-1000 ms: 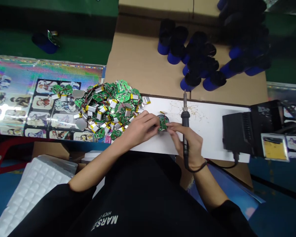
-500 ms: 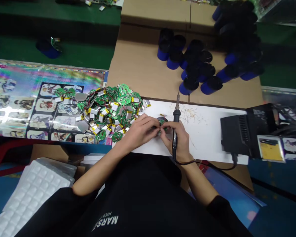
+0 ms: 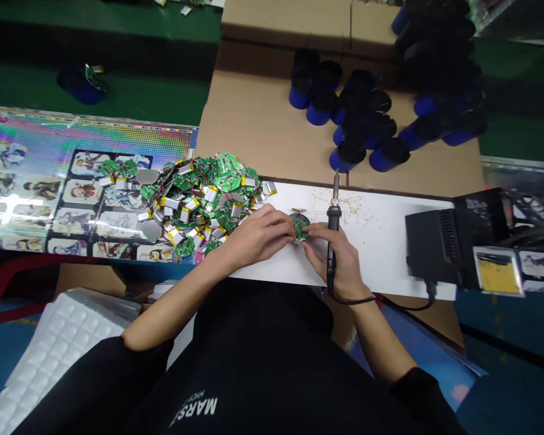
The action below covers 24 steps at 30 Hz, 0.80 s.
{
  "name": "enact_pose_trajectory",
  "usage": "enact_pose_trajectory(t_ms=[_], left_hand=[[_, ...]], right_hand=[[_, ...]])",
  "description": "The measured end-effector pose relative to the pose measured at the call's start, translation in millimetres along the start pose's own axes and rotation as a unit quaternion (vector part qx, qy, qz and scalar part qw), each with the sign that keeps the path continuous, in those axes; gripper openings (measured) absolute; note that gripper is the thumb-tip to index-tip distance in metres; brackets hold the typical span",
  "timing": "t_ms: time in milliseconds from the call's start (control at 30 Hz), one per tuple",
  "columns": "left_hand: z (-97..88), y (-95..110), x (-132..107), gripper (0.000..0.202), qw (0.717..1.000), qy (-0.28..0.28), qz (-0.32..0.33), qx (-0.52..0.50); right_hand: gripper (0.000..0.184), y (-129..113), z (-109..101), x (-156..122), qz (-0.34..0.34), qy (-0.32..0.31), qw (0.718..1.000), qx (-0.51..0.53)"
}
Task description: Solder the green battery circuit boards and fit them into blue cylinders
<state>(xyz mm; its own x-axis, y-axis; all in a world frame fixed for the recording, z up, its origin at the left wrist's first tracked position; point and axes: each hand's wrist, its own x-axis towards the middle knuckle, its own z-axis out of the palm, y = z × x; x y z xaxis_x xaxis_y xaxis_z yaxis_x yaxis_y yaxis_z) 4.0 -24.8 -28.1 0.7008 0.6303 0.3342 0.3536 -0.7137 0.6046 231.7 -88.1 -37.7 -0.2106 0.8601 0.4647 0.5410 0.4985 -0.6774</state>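
Note:
A round green circuit board [image 3: 300, 230] sits at the rim of a dark round part on the white board, between my hands. My left hand [image 3: 267, 234] is closed at its left edge, the fingertips pinching the circuit board. My right hand [image 3: 338, 254] carries a soldering iron [image 3: 333, 226], its tip pointing away from me and its cord draped over the wrist. The thumb and forefinger of that hand are at the board's right edge, slightly apart. Just left lies a heap of green circuit boards [image 3: 224, 175] with silver battery cells and wires.
Blue and black cups [image 3: 347, 156] stand on cardboard [image 3: 249, 115] at the back. A black soldering station [image 3: 430, 248] is to the right, beside a yellow sponge [image 3: 497, 276] in a tray. Wire scraps [image 3: 351, 208] litter the white board [image 3: 372, 260]. Printed sheets [image 3: 36, 181] lie left.
My right hand has shifted right with the soldering iron, away from my left fingertips. More of the round circuit board shows between the hands.

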Motion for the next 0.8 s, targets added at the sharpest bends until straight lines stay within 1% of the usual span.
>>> enact_pose_trajectory(t_ms=[133,167,233,267,300,367,433,500,533,600,700,767,800], left_hand=[[-6.3,2.7,11.7,0.017,0.998,-0.045,0.014,0.049],[-7.7,3.2,14.3,0.017,0.997,-0.055,0.02,0.056],[-10.2,4.1,18.5,0.018,0.995,-0.071,0.027,0.062],[-11.3,4.5,20.0,0.019,0.995,-0.077,0.029,0.062],[-12.4,4.7,21.1,0.019,0.994,-0.082,0.029,0.062],[-13.8,4.9,22.2,0.02,0.994,-0.089,0.027,0.06],[-14.1,4.6,22.2,0.02,0.994,-0.092,0.025,0.055],[-13.5,3.9,21.8,0.02,0.994,-0.091,0.023,0.051],[-13.2,3.5,21.6,0.019,0.994,-0.09,0.023,0.051],[-12.6,2.7,21.5,0.018,0.994,-0.089,0.023,0.053],[-12.7,1.9,22.5,0.018,0.993,-0.095,0.025,0.059],[-13.3,2.0,23.4,0.018,0.993,-0.101,0.027,0.063],[-13.5,2.2,23.8,0.019,0.992,-0.102,0.027,0.065]], right_hand=[[0.034,-1.0,-5.5,3.5,0.005,-0.012,1.0,0.008],[0.032,-3.1,-7.4,2.8,0.014,-0.01,1.0,0.009],[0.017,-8.2,-13.0,-0.4,0.051,0.006,0.999,0.017],[0.01,-10.8,-16.8,-2.4,0.081,0.026,0.996,0.031],[0.013,-13.1,-21.0,-4.4,0.113,0.053,0.991,0.056],[0.025,-16.5,-30.3,-7.5,0.165,0.115,0.97,0.133],[0.034,-18.6,-39.1,-10.9,0.184,0.166,0.946,0.206],[0.032,-20.5,-46.5,-17.3,0.181,0.188,0.937,0.23],[0.028,-21.7,-49.5,-22.2,0.176,0.189,0.94,0.221],[0.02,-25.3,-53.9,-34.4,0.168,0.171,0.957,0.165],[0.014,-32.0,-56.3,-50.5,0.168,0.126,0.977,0.028],[0.011,-34.8,-55.0,-54.2,0.156,0.094,0.982,-0.042],[0.011,-35.1,-53.7,-53.7,0.141,0.082,0.985,-0.059]])
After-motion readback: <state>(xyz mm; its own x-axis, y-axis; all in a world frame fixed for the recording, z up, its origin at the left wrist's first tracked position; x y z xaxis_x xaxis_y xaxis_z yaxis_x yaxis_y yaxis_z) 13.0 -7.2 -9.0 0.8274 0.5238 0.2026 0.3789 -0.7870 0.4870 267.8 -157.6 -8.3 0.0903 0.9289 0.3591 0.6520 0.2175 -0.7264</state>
